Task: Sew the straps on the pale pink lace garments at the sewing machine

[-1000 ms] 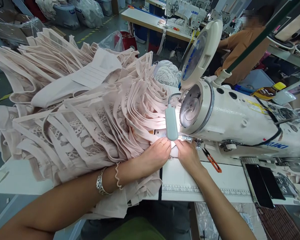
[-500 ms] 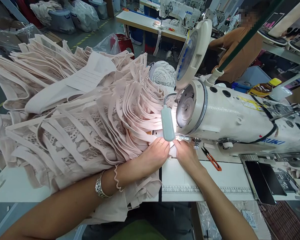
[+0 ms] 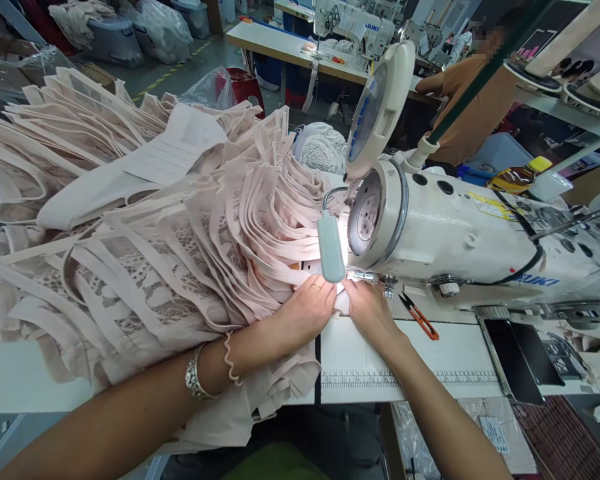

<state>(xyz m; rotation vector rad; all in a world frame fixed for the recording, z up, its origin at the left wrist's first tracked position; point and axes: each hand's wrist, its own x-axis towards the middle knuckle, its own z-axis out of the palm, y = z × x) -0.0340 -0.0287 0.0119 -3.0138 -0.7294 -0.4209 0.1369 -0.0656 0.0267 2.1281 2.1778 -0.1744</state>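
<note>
A big heap of pale pink fabric pieces [image 3: 260, 220] with lace panels covers the left of the sewing table. At its right edge, my left hand [image 3: 314, 303] is closed on the pink fabric just below the small green lamp [image 3: 331, 247]. My right hand [image 3: 367, 307] pinches the same fabric from the other side, close under the head of the sewing machine [image 3: 430, 220]. A bit of pale cloth [image 3: 343, 303] shows between the hands. The lamp and my fingers hide the needle area and the fingertips.
Orange thread snips [image 3: 420, 317] lie right of my right hand. A printed ruler [image 3: 360, 379] runs along the table's front, with a black phone-like device [image 3: 513, 360] at the right. Behind the machine is a person in a brown shirt [image 3: 473, 100].
The camera view has shifted slightly, moving the scene a little to the left. The machine's handwheel-like round end looks different. Both hands keep their place at the fabric.
</note>
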